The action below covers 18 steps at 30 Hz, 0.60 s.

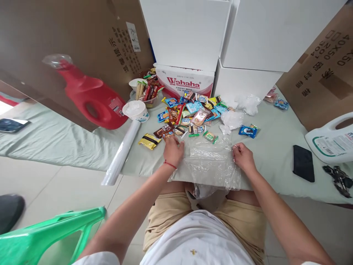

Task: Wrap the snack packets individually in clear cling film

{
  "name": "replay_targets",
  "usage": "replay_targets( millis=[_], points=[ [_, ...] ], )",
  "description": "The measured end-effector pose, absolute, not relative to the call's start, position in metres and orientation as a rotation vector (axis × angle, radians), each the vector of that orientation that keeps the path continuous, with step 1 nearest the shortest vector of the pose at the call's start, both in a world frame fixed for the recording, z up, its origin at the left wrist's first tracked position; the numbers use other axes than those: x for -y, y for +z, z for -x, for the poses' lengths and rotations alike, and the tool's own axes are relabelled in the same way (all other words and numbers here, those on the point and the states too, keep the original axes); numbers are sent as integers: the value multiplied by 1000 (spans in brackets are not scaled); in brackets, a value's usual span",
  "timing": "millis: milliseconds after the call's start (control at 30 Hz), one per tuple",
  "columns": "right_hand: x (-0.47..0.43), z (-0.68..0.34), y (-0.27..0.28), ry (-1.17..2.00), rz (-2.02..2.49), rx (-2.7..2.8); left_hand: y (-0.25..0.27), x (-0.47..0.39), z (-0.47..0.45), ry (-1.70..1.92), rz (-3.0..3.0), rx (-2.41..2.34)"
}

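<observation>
Pale green cloth (68,141) covers a low surface, backed by white boxes (193,33), a Wahaha carton (184,82) and brown cardboard (91,40).

Seated person, both bare hands on a clear plastic bag (211,163) laid flat at the near edge of the cloth. Bag's long axis runs left to right, between the hands; its lower part drapes over the edge toward the lap.

Left hand (173,150): palm down on the bag's left end, fingers curled loosely, tips toward the snack packets (190,114). Whether it presses the film or pinches it, I cannot tell. A brown wrapper (168,134) lies just beyond the fingertips, touching or nearly so.

Right hand (243,157): fingers bunched, thumb and forefinger pinching the bag's upper right corner.

Snack packets lie heaped directly beyond the bag, away from the person. Left hand is the nearer to the heap; a yellow packet (149,140) lies to its left. A blue packet (248,131) sits apart, just beyond the right hand.

Around: red jug (91,97) on its side, white roll (122,152), paper bowl (136,110), black phone (303,162), white jug (331,141), keys (339,179), green chair (41,235).

Hard to read: the bag's mouth, since the film is transparent and wrinkled; its hanging end is hidden at the lap. Left fingertips are foreshortened. The white jug is cut off at the frame's right.
</observation>
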State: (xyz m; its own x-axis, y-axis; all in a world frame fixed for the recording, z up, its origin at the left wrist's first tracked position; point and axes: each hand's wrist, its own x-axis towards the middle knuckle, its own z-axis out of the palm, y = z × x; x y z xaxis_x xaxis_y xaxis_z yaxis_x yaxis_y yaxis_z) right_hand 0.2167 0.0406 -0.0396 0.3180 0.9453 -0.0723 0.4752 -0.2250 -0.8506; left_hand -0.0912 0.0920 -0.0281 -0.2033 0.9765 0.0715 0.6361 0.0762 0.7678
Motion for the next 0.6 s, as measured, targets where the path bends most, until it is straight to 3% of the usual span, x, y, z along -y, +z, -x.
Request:
replay_targets(
  millis=[167,367,600],
  points=[
    [-34,-205,-44,713,1847,1325,-3,-65,64,1196,-1957,-1894],
    [-31,-217,-42,591,1892,1353,-27,-62,35,483,-2497,-1325],
    [-55,-252,-3,225,2395,1906,-56,-93,73,199,-2712,-1091]
  ],
)
